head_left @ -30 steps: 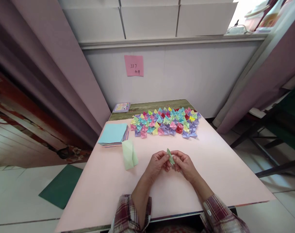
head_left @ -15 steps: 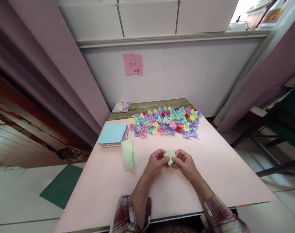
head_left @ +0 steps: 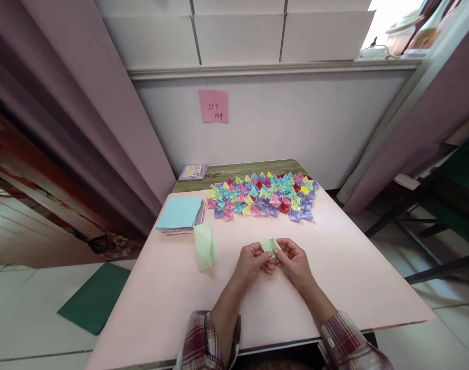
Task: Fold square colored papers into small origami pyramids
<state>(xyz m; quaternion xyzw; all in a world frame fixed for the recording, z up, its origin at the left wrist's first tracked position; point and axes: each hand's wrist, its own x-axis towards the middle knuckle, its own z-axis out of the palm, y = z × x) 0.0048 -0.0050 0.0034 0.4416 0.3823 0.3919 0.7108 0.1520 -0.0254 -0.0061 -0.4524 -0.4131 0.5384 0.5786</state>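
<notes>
The green piece point(head_left: 270, 245) sits just below the center of the frame, pinched between the left hand point(head_left: 252, 261) and the right hand point(head_left: 295, 263). Each grip is narrow — thumb toward me, fingers curled behind — and both hold that one small fold. From where I stand, a creased hollow shows in it, close by the thumbs. To do this well, I'd say, both thumbs should press evenly, so neither side pulls ahead and skews the crease; thin paper like this would probably buckle or tear under a hard tug. Running a thumb slowly along each edge should keep the corners crisp. Whether the hands rest on the counter point(head_left: 346, 277) I can't tell. A folded pale sheet point(head_left: 204, 246) lies left of center, near the stack point(head_left: 179, 213) of paper, and colored shapes point(head_left: 263, 195) crowd together in the upper middle of the counter.
</notes>
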